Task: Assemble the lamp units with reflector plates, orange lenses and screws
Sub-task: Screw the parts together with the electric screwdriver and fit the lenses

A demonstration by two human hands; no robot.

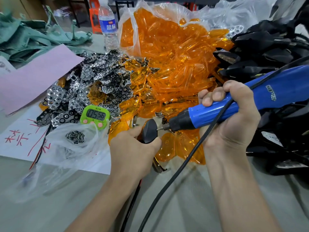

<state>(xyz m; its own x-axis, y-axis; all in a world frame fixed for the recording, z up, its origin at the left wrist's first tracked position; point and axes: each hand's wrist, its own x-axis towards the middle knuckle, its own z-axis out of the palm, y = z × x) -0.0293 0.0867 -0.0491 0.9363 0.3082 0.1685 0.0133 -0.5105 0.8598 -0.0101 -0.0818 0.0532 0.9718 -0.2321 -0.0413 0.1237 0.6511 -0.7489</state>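
Counter (66,198): grey, matte, crowded toward its far edge and right side; stacked boxes and orange furniture show dimly beyond it.

Stock on the counter:
- Orange lenses (175,64): large heap at centre, spilling from a clear bag, translucent amber.
- Reflector plates (93,81): silver, dimpled, piled just left of the lenses.
- Screws (75,137): small dark cluster inside a clear plastic bag (70,153), left of centre.
- Black housings (267,47): heap along the right side.
- Green timer (95,117): reads 05:56, at the foot of the reflector pile.
- Water bottle (107,25): upright near the far edge.
- Pink sheet (36,77) and white paper (18,139) with red writing, left side.
- Green fabric (25,36): far left corner.

Lamp unit (149,133): black shell with a pointed back, held above the counter's centre, in front of the lens heap.

Left hand (133,148): fingers (133,133) and thumb wrapped round the lamp unit, forearm coming in from below.

Right hand (234,118): fingers (215,96) clamped round a blue electric screwdriver (242,104), held nearly level; its bit meets the lamp unit's shell. A black cord (184,164) trails down beside the wrist.
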